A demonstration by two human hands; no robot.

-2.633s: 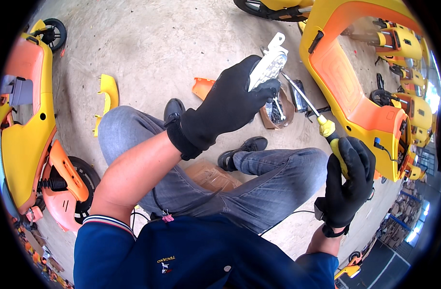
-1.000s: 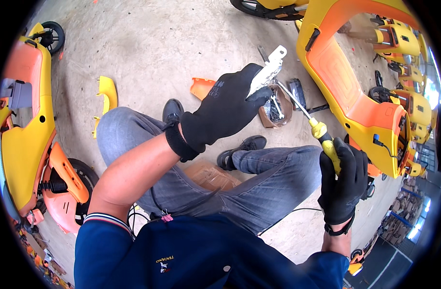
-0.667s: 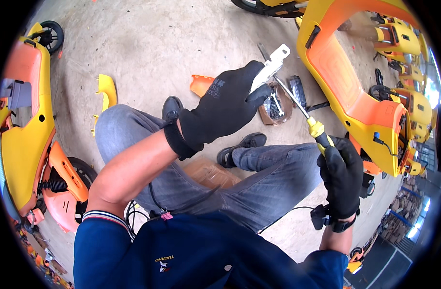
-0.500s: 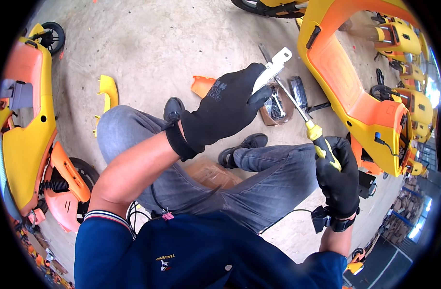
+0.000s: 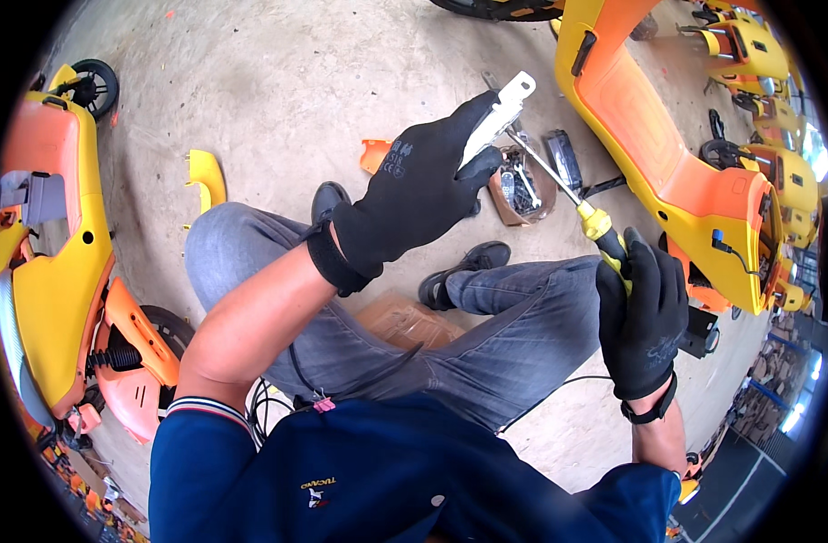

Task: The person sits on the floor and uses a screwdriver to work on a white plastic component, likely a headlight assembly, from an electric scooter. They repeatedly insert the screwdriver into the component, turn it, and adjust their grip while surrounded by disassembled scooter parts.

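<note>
My left hand [image 5: 423, 185], in a black glove, is raised in front of me with its fingers closed round a narrow white bracket-like piece [image 5: 504, 113]. The piece has a hole near its free end. In my black-gloved right hand [image 5: 645, 312] is a screwdriver [image 5: 596, 222] with a yellow and black handle. Its metal shaft slants up and left, and the tip meets the white piece or lies just beside it; which of the two I cannot tell. My fingers hide the lower part of the piece.
Beyond my hands an open box [image 5: 524, 190] holds small parts and a wrench, with a black case [image 5: 563, 158] next to it. Yellow-orange scooters [image 5: 654, 136] stand at right and left [image 5: 57, 299]. A yellow panel piece [image 5: 206, 181] and flattened cardboard [image 5: 405, 321] lie on the floor.
My right hand has rolled over on the screwdriver handle, so its back now faces up. The left hand and white piece have shifted slightly left and up in the picture.
</note>
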